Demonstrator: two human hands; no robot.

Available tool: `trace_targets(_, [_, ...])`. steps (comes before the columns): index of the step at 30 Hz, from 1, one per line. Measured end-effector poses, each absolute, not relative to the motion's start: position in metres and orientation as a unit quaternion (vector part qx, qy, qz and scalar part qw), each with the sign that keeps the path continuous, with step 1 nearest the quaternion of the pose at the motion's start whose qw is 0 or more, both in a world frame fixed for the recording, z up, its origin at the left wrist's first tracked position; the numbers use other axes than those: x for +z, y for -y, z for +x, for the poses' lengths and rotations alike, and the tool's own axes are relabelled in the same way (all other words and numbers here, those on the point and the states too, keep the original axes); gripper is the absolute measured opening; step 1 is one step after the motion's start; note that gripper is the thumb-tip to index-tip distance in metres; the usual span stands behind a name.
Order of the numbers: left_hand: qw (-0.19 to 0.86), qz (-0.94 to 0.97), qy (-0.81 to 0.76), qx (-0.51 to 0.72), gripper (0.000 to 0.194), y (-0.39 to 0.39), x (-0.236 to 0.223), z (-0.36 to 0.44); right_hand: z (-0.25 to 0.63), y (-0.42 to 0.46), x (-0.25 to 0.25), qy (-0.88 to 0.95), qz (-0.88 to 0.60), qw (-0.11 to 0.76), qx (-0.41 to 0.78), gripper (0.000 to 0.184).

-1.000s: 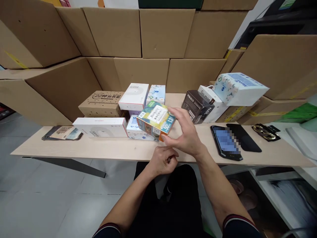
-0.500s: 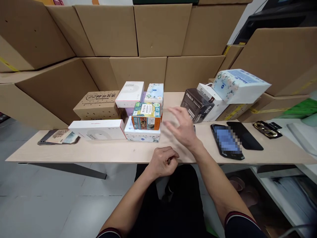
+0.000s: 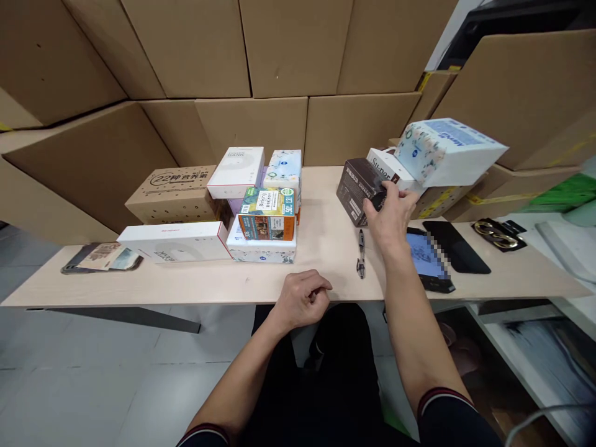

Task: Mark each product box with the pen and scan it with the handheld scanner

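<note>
My right hand (image 3: pixel 391 214) has its thumb and fingers around the right end of a dark brown box (image 3: pixel 356 191), which stands beside a white box with black lettering (image 3: pixel 388 166). A floral white tissue pack (image 3: pixel 451 152) lies tilted on top of the white box. My left hand (image 3: pixel 305 298) is loosely curled into a fist at the table's front edge, and nothing shows in it. Nearest to it on the left are an orange and green box (image 3: pixel 267 214) and the floral pack (image 3: pixel 261 250) beneath it. A pen (image 3: pixel 361 253) lies between my hands.
A white power bank box (image 3: pixel 237 171), a long white box (image 3: pixel 177 242), a brown carton (image 3: pixel 170 192) and another floral pack (image 3: pixel 284 167) stand at the left. A phone-like device (image 3: pixel 428 257), a black flat pad (image 3: pixel 459 247) and a gold item (image 3: pixel 497 236) lie right. Cardboard boxes (image 3: pixel 258 127) wall the back.
My right hand has moved right, from above the middle of the table to the dark brown box. The pen has come into view. My left hand stays curled. The view has shifted slightly.
</note>
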State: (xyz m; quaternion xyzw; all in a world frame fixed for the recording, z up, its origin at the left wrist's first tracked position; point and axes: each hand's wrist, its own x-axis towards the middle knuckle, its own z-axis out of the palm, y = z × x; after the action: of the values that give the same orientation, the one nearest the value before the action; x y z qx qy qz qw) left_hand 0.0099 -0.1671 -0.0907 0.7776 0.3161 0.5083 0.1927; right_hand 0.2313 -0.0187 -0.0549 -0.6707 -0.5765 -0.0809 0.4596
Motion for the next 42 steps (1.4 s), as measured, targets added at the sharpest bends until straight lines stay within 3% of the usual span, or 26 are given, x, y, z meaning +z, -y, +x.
trace_targets(7, [0.193,0.775,-0.321,0.509,0.023,0.167,-0.090,0.011,0.230,0.026,-0.053,0.544,-0.611,0.571,-0.071,0.046])
trace_targets(14, [0.192,0.771,-0.330,0.510,0.024,0.167,-0.090,0.011,0.217,0.078,-0.061,0.501,-0.533,0.668,0.139,0.051])
trace_targets(19, [0.193,0.770,-0.336,0.506,0.024,0.167,-0.090,0.011,0.234,0.111,-0.073,0.514,-0.488,0.672,0.215,0.057])
trace_targets(26, [0.192,0.761,-0.340,0.519,0.026,0.166,-0.092,0.010,0.281,0.134,-0.058,0.594,-0.504,0.581,0.236,0.070])
trace_targets(34, [0.228,0.708,-0.340,0.576,0.079,0.164,-0.098,0.011,0.284,0.148,-0.052,0.678,-0.480,0.514,0.214,0.070])
trace_targets(42, [0.271,0.704,-0.337,0.563,0.079,0.161,-0.105,0.007,0.262,0.160,-0.072,0.649,-0.470,0.564,0.197,0.072])
